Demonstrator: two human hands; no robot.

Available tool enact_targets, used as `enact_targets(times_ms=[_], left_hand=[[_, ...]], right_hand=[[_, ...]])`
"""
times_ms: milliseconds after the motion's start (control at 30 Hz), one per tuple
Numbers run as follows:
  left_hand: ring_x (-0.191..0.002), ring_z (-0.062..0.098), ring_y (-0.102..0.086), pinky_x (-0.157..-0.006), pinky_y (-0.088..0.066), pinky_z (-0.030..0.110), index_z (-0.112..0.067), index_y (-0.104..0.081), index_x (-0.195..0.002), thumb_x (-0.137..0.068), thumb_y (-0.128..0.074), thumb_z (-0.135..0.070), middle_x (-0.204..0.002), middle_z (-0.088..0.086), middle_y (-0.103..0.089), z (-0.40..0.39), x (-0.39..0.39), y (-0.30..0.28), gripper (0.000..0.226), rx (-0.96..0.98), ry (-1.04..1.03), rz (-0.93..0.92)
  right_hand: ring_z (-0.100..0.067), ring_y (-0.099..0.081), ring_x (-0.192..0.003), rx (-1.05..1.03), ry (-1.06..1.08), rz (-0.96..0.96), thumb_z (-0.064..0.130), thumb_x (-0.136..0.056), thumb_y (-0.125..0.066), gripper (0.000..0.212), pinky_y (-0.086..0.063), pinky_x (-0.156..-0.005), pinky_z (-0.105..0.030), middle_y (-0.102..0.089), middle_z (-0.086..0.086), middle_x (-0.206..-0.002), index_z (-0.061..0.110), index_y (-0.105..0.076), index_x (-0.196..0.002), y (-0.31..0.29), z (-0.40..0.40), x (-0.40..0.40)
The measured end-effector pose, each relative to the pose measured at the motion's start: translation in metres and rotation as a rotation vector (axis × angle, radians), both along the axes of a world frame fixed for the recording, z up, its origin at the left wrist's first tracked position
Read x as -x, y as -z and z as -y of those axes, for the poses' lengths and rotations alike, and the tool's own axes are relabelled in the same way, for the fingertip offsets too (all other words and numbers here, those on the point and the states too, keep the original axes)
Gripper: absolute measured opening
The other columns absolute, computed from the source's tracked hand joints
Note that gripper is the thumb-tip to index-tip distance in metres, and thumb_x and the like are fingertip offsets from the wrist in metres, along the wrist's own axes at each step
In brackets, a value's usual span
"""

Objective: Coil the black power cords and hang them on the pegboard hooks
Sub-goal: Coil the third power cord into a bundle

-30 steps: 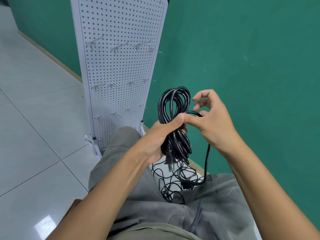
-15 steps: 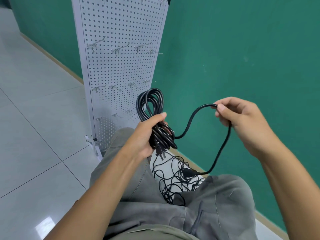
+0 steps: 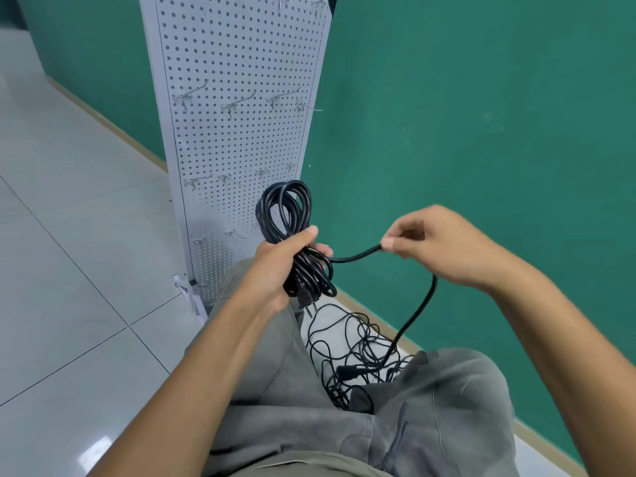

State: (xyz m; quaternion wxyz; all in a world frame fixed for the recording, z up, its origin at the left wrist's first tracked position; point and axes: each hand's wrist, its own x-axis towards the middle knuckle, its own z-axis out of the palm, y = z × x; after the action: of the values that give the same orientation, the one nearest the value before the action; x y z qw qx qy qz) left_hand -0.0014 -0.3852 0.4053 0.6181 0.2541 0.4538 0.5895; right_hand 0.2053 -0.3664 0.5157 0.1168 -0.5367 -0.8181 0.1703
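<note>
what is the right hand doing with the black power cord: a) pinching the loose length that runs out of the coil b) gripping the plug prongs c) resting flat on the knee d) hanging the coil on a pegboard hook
a: the right hand pinches the loose length of the black power cord, which runs from the coiled bundle gripped in the left hand.

We are wearing loose grey-green trousers (image 3: 430,407) with stitched seams and a pocket opening running down the right thigh. Both our forearms are showing bare, with no sleeves reaching them, and our left hand (image 3: 275,270) and right hand (image 3: 444,242) are wearing nothing.
</note>
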Motion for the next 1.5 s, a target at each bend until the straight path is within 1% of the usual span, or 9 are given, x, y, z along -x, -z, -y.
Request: enact_targets(times_ms=[367, 567, 833, 933, 1033, 1167, 1333, 1433, 1500], left_hand=[[-0.06, 0.012, -0.067, -0.055, -0.055, 0.026, -0.01, -0.064, -0.088, -0.087, -0.075, -0.038, -0.067, 0.001, -0.068, 0.017, -0.023, -0.01, 0.03, 0.009, 0.381, -0.062], [-0.058, 0.013, -0.061, -0.055, -0.054, 0.025, -0.01, -0.066, -0.081, -0.026, -0.098, -0.065, -0.073, 0.003, -0.065, 0.023, -0.032, -0.008, 0.084, -0.101, 0.593, 0.017], [-0.05, 0.012, -0.053, -0.05, -0.049, 0.023, -0.02, -0.067, -0.063, -0.065, -0.085, -0.025, -0.062, 0.0, -0.054, 0.032, -0.041, -0.021, 0.02, -0.205, 0.731, -0.127], [-0.067, 0.016, -0.063, -0.067, -0.059, 0.035, -0.013, -0.07, -0.091, -0.066, -0.083, -0.028, -0.076, 0.005, -0.062, 0.035, -0.044, -0.023, 0.032, -0.208, 0.722, -0.249], [-0.063, 0.017, -0.054, -0.066, -0.05, 0.033, -0.014, -0.062, -0.075, -0.069, -0.079, -0.032, -0.066, 0.002, -0.057, 0.041, -0.049, -0.029, 0.025, -0.283, 0.803, -0.298], [-0.056, 0.017, -0.052, -0.059, -0.048, 0.029, -0.016, -0.061, -0.068, -0.067, -0.076, -0.031, -0.058, 0.002, -0.053, 0.048, -0.048, -0.039, 0.021, -0.373, 0.872, -0.192], [-0.049, 0.014, -0.047, -0.055, -0.043, 0.027, -0.023, -0.06, -0.063, -0.07, -0.073, -0.028, -0.056, 0.002, -0.047, 0.049, -0.042, -0.044, 0.016, -0.426, 0.867, -0.105], [-0.051, 0.017, -0.04, -0.054, -0.04, 0.025, -0.012, -0.051, -0.073, -0.07, -0.074, -0.028, -0.057, 0.003, -0.039, 0.048, -0.037, -0.045, 0.028, -0.397, 0.845, 0.013], [-0.053, 0.018, -0.031, -0.055, -0.036, 0.026, -0.011, -0.048, -0.079, -0.069, -0.076, -0.028, -0.058, 0.002, -0.032, 0.047, -0.033, -0.046, 0.034, -0.391, 0.823, 0.077]], right_hand=[[0.014, -0.057, -0.076, -0.425, -0.21, 0.037, 0.024, -0.087, -0.08, 0.005, -0.036, -0.069, -0.003, -0.068, 0.019, -0.079, 0.02, -0.077, -0.087, -0.05, 0.003, 0.023], [0.012, -0.061, -0.069, -0.358, -0.291, 0.078, 0.026, -0.072, -0.091, 0.02, -0.04, -0.064, -0.004, -0.069, 0.02, -0.075, 0.016, -0.078, -0.083, -0.079, -0.006, 0.035], [0.005, -0.053, -0.053, -0.002, -0.43, 0.177, 0.019, -0.08, -0.087, 0.019, -0.038, -0.057, -0.006, -0.068, 0.009, -0.074, 0.015, -0.078, -0.096, -0.088, -0.016, 0.066], [0.007, -0.057, -0.06, 0.067, -0.451, 0.291, 0.023, -0.083, -0.084, 0.011, -0.04, -0.061, -0.006, -0.068, 0.017, -0.071, 0.021, -0.078, -0.093, -0.085, -0.027, 0.07], [0.007, -0.064, -0.073, 0.243, -0.453, 0.292, 0.016, -0.088, -0.08, 0.007, -0.043, -0.071, -0.005, -0.074, 0.014, -0.082, 0.016, -0.079, -0.095, -0.078, -0.036, 0.066], [-0.004, -0.062, -0.092, 0.451, -0.456, 0.128, 0.021, -0.101, -0.063, 0.021, -0.047, -0.09, -0.021, -0.075, 0.003, -0.092, 0.007, -0.077, -0.107, -0.064, -0.044, 0.047], [-0.012, -0.045, -0.063, 0.833, -0.294, -0.27, 0.081, -0.088, 0.009, 0.12, -0.041, -0.06, -0.021, -0.052, 0.002, -0.071, -0.006, -0.068, -0.119, -0.044, -0.046, 0.025], [-0.005, -0.059, -0.058, 0.847, -0.291, -0.488, 0.087, -0.077, 0.004, 0.123, -0.048, -0.056, -0.015, -0.072, 0.002, -0.076, -0.007, -0.059, -0.125, -0.022, -0.034, 0.01], [-0.016, -0.066, -0.086, 0.867, -0.366, -0.647, 0.093, -0.069, -0.024, 0.119, -0.052, -0.087, -0.028, -0.076, -0.01, -0.097, -0.005, -0.06, -0.126, 0.001, -0.028, 0.005]])
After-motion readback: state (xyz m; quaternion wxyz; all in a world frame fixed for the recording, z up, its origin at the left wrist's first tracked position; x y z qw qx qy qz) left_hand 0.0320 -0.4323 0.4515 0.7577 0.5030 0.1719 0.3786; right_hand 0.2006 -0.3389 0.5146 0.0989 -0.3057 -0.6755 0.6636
